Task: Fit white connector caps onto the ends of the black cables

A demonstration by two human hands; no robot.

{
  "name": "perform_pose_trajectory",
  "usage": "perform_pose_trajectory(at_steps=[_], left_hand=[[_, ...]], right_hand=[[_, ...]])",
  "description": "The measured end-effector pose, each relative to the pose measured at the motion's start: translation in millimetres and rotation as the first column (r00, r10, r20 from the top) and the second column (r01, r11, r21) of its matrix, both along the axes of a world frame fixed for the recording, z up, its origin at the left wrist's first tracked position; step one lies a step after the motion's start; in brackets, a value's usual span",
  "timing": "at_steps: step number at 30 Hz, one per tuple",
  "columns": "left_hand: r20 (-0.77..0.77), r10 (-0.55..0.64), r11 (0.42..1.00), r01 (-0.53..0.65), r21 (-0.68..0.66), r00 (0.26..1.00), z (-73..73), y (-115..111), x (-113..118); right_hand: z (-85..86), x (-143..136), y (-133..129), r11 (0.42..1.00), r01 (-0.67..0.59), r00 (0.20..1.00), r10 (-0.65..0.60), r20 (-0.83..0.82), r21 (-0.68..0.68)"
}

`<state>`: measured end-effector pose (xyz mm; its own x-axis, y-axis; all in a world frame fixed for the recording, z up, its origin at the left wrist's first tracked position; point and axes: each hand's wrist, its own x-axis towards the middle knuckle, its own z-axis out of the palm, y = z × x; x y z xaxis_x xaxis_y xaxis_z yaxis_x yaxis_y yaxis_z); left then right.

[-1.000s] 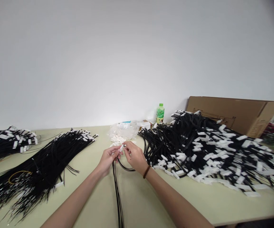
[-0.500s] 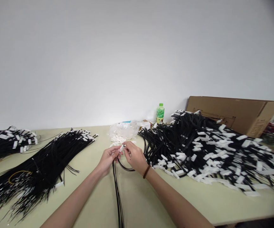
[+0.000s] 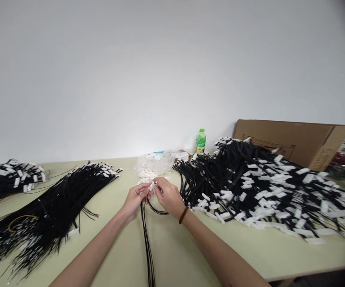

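Observation:
Near the middle of the table, my left hand (image 3: 135,199) is closed on a small white connector (image 3: 152,186). My right hand (image 3: 168,196) pinches at the connector's right side, on thin black wire ends there. Black wires (image 3: 147,243) hang from between the hands and run down to the bottom of the view, with one loop bending under my right hand. Just beyond the hands, loose white connectors (image 3: 148,174) lie in front of a clear plastic bag (image 3: 157,161). The fingertips partly hide the connector.
Black wire bundles (image 3: 55,207) lie at left, another (image 3: 13,175) behind them. A large pile of black wires with white ends (image 3: 250,183) covers the right side. Behind stand a green-capped bottle (image 3: 200,142) and a cardboard box (image 3: 286,139). Reddish wires (image 3: 344,161) lie far right.
The view has shifted slightly. Both hands stay together at the connector, with only a slight change in the fingers and the connector's tilt.

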<state>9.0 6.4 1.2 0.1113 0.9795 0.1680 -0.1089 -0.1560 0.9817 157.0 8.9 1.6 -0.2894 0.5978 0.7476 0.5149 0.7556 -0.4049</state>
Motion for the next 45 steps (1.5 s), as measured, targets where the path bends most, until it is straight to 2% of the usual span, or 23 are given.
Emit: perform_pose_trajectory(at_steps=[7, 17, 25, 35, 45], left_hand=[[-0.009, -0.012, 1.0, 0.012, 0.005, 1.0, 0.2, 0.5, -0.2], [0.058, -0.023, 0.999, 0.024, -0.025, 0.998, -3.2, 2.9, 0.3], [0.101, -0.022, 0.998, 0.029, -0.062, 0.995, 1.2, -0.9, 4.4], [0.091, -0.003, 0.997, 0.01, -0.071, 0.996, 0.4, 0.0, 3.4], [0.143, 0.022, 0.992, -0.004, -0.126, 0.989, 2.4, -2.8, 7.5]], right_hand=[[1.2, -0.1, -1.2, 1.0, 0.02, 1.0, -0.02, 0.016, 0.003], [3.5, 1.4, -1.8, 0.999, 0.021, 1.0, -0.022, 0.003, 0.036], [3.8, 1.4, -1.5, 0.998, 0.028, 1.0, -0.028, -0.002, 0.05], [1.8, 0.8, 0.0, 0.996, 0.02, 1.0, -0.02, 0.009, 0.083], [2.1, -1.5, 0.2, 0.995, 0.052, 0.998, -0.054, 0.016, 0.079]])
